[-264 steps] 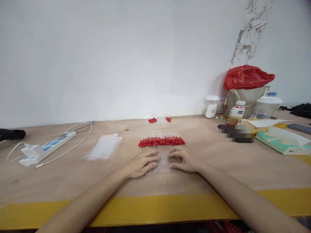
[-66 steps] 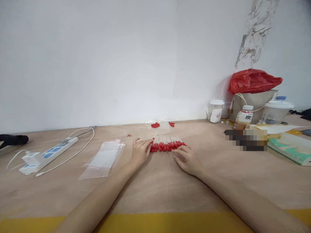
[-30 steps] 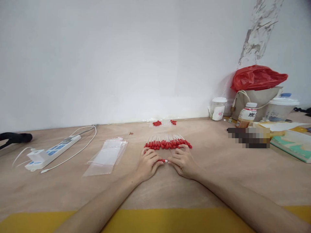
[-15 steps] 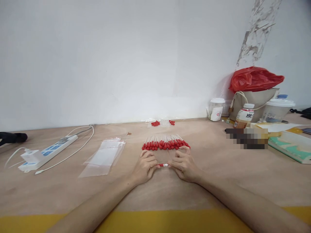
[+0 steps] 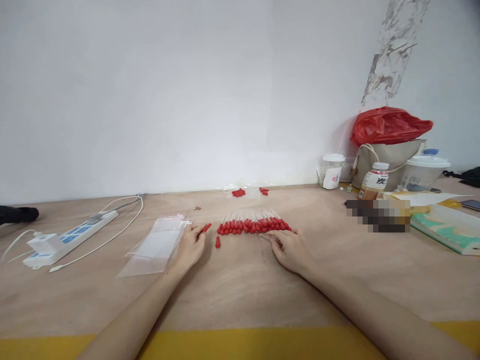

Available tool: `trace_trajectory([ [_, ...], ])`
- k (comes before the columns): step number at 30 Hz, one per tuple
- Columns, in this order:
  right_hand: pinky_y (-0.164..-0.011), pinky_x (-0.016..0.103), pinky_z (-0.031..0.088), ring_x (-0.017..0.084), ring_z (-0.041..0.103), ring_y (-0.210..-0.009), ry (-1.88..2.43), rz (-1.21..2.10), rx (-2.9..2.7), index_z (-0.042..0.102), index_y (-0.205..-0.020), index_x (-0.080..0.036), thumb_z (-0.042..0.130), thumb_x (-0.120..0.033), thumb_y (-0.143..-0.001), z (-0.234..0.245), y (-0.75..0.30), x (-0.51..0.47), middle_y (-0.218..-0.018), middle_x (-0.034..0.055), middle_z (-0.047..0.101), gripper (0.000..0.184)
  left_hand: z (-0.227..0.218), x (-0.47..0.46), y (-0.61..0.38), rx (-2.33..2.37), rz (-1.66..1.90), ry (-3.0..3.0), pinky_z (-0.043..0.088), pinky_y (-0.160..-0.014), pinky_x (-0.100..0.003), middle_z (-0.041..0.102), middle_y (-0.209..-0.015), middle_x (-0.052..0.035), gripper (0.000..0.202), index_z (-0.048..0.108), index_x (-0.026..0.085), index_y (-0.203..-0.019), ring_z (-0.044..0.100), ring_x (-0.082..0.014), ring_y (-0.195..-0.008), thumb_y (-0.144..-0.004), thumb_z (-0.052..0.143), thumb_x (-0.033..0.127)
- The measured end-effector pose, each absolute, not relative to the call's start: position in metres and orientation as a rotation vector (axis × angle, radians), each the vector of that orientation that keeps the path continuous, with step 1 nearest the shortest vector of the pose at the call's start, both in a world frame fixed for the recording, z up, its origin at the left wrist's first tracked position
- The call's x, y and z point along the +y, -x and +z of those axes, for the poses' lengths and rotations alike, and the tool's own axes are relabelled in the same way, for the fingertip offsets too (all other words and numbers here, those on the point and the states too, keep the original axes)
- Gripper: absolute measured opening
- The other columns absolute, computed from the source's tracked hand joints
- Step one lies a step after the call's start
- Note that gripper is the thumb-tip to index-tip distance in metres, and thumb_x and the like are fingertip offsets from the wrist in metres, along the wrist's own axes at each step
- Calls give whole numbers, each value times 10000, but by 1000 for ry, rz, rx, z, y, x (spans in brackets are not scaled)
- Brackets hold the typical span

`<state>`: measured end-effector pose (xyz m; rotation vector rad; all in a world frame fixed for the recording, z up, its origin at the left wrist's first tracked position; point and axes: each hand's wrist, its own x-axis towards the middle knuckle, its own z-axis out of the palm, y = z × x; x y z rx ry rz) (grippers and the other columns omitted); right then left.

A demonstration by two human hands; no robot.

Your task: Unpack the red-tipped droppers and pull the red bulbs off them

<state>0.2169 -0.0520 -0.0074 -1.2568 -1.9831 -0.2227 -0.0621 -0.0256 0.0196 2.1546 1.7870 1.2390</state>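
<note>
My left hand (image 5: 191,246) is closed round red rubber dropper bulbs (image 5: 205,228), which stick out past the fingertips near the plastic bags. Another red bulb (image 5: 218,242) lies loose on the table, just right of that hand. My right hand (image 5: 291,251) pinches a thin clear glass tube (image 5: 268,236) that points left; its far end is hard to make out. Just beyond it, a row of droppers (image 5: 240,226) lies side by side, red bulbs toward me and clear tubes pointing at the wall. The right fingers are close to this row's right end.
Clear zip bags (image 5: 159,245) lie at left, near a white power strip (image 5: 73,237) with a cable. More red bulbs (image 5: 239,192) lie in clear plastic by the wall. At right are a lidded cup (image 5: 332,172), a bottle (image 5: 374,181) and a green-and-white tray (image 5: 446,227).
My hands have parted from the red bulb and glass tube held between them. The left has gone left toward the bags; a loose bulb now shows. The right has shifted slightly right.
</note>
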Motion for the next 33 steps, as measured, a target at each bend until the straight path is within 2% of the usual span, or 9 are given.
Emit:
trace_trajectory([
  [4, -701, 290, 248, 132, 561, -648, 1319, -256, -2002, 570, -779, -200, 451, -170, -755, -11, -216, -48, -654, -13, 637, 125, 9, -12, 87, 1808, 1114, -2006, 452, -705, -302, 634, -804, -42, 366, 600, 158, -1028, 584, -181, -744, -726, 483, 328],
  [8, -685, 287, 244, 128, 541, -672, 1286, -278, -2026, 582, -741, -209, 455, -149, -741, -11, -208, -49, -682, -7, 628, 140, 3, -12, 86, 1758, 1062, -2002, 441, -605, -267, 618, -670, -5, 358, 609, 163, -942, 571, -155, -619, -677, 535, 392],
  [11, -699, 297, 247, 137, 525, -707, 1240, -278, -2068, 606, -755, -215, 471, -193, -762, -10, -202, -53, -696, 6, 627, 137, 7, -19, 77, 1669, 1018, -2003, 441, -604, -264, 633, -694, -8, 314, 626, 171, -868, 575, -158, -636, -678, 533, 404],
  [16, -743, 336, 252, 164, 498, -775, 1188, -233, -2149, 621, -851, -224, 503, -318, -770, -7, -203, -62, -806, 27, 632, 171, 17, -31, 67, 1663, 994, -1985, 438, -610, -279, 659, -720, -10, 327, 649, 191, -850, 586, -179, -655, -701, 508, 445],
  [24, -748, 346, 282, 192, 496, -834, 1240, -180, -2208, 568, -1039, -224, 468, -539, -757, -3, -203, -61, -904, 55, 614, 434, 6, -26, 69, 1726, 1037, -2085, 440, -640, -288, 649, -878, -24, 349, 624, 197, -886, 579, -177, -712, -759, 454, 475],
  [28, -732, 334, 312, 180, 519, -795, 1276, -45, -2164, 532, -1084, -221, 433, -584, -756, -1, -208, -57, -837, 36, 621, 499, 4, -25, 69, 1785, 1140, -2161, 442, -703, -304, 618, -941, -48, 344, 603, 191, -927, 562, -196, -818, -771, 457, 461],
  [31, -755, 354, 324, 179, 541, -759, 1272, 90, -2114, 499, -1124, -209, 448, -573, -754, -1, -217, -56, -735, 16, 622, 522, 13, -28, 60, 1729, 1187, -2365, 412, -786, -328, 596, -923, -44, 263, 607, 199, -879, 534, -196, -873, -786, 462, 399],
  [33, -776, 370, 326, 186, 552, -757, 1219, 197, -2117, 468, -1154, -207, 469, -560, -750, -2, -221, -57, -724, 13, 624, 537, 21, -29, 48, 1615, 1120, -2522, 403, -784, -327, 583, -884, -36, 204, 605, 204, -837, 526, -189, -857, -785, 478, 354],
])
